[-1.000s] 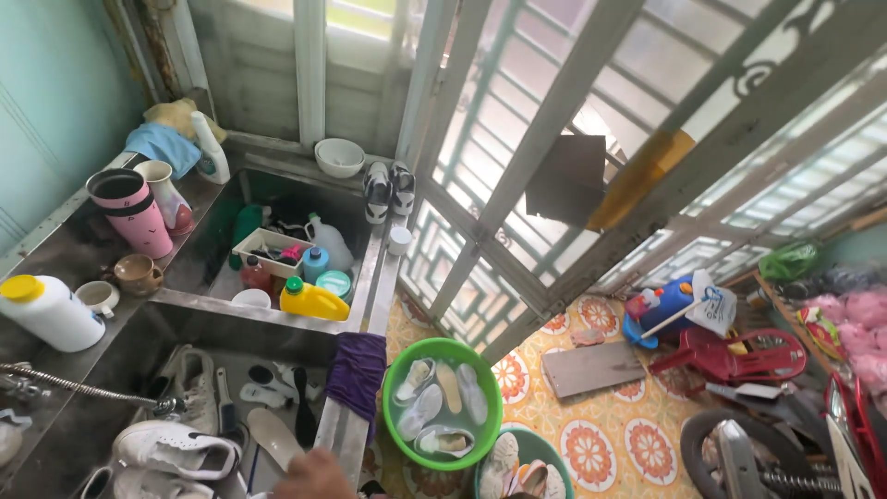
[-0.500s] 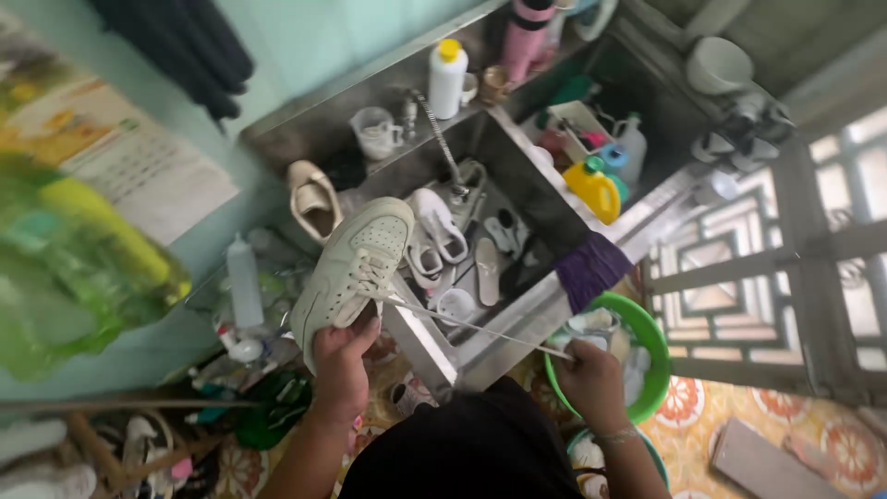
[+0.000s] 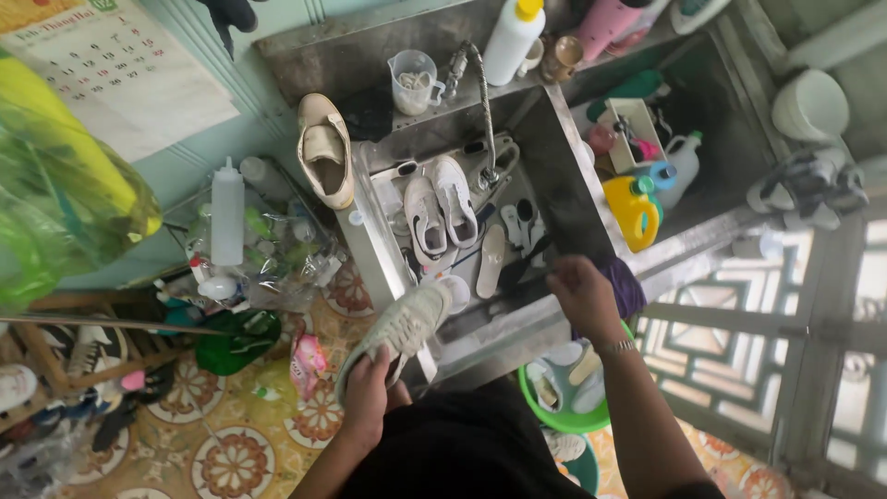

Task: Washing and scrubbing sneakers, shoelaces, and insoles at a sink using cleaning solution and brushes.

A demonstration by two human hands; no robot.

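A: What do I log for the hands?

B: My left hand [image 3: 370, 393] grips a pale green-white sneaker [image 3: 399, 328] from below, fingers wrapped tight round its heel end. Toe points up toward the sink [image 3: 554, 148], over its near rim. I judge it's held sole-down so drips stay by the basin.

A: Right hand?

B: My right hand [image 3: 580, 294] hovers above the sink's near right corner, just beside a purple cloth [image 3: 628, 286] draped on the rim. Fingers loosely curled; I can't tell if they pinch anything.

A: Inside the sink?

B: Two white sneakers [image 3: 442, 214] sole-down, side by side under the flexible metal tap hose [image 3: 482, 111]. Loose insoles [image 3: 490, 261] lie flat by them, thin and oval. Steel walls look dull and wet-stained.

A: Around it?

B: Beige slip-on shoe [image 3: 323, 152] on the left ledge, opening up. Yellow jug [image 3: 630, 211] with green cap in the far compartment. White bottle [image 3: 508, 39], yellow cap, at the back edge. Green plastic basin [image 3: 540, 407] on the tiled floor under my right arm, shoes soaking in it. Clear squeeze bottle [image 3: 227, 211] left of the sink.
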